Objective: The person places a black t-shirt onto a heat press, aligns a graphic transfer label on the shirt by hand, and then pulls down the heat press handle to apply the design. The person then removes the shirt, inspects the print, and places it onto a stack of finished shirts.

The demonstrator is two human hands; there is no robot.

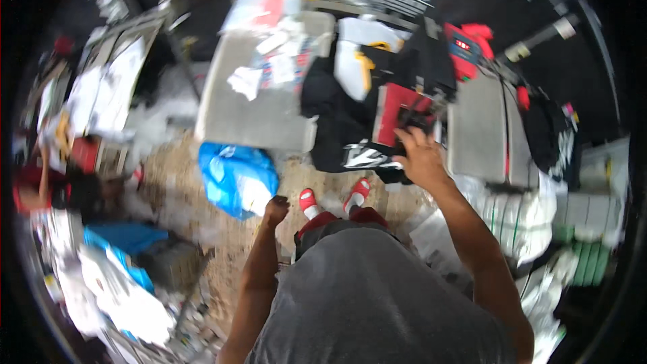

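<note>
My right hand [423,156] reaches over the table's front edge with its fingers spread. Its fingertips are at the dark parts of a red and black device [397,111]; blur hides whether they touch it. Black cloth [330,131] with a white print drapes over the edge just left of this hand. Down at my side, my left hand [276,209] is curled closed, and nothing shows in it. Nearest to it is a blue plastic bag [236,175] standing against the table front.
A grey table [249,118] carries white scraps and garments; a second grey surface [475,128] lies right. Wrapped bundles [515,222] stack at right. Another person [50,189] is at far left, near a table with white cloth [111,87]. White bags [128,290] lie lower left.
</note>
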